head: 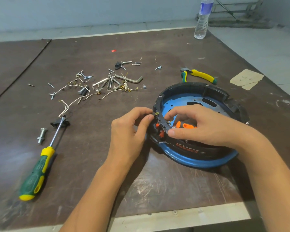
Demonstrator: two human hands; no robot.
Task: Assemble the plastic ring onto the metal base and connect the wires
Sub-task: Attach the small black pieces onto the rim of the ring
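My L hand [129, 129] pinching brass terminal [156, 114] at black ring [191, 85] left edge. R hand [202, 126] curled round orange screwdriver [185, 125], thumb on ring. Red lettering [187, 147] near side, unreadable.

Two bare arms show, uncovered from the picture's edge to the fingertips. The left forearm [94, 190] sits at about 6 o'clock, below the left hand [129, 129]. The right forearm [266, 173] sits at about 4 o'clock, beside the right hand [206, 128]. The nail on the right thumb [171, 132] is short and plain.
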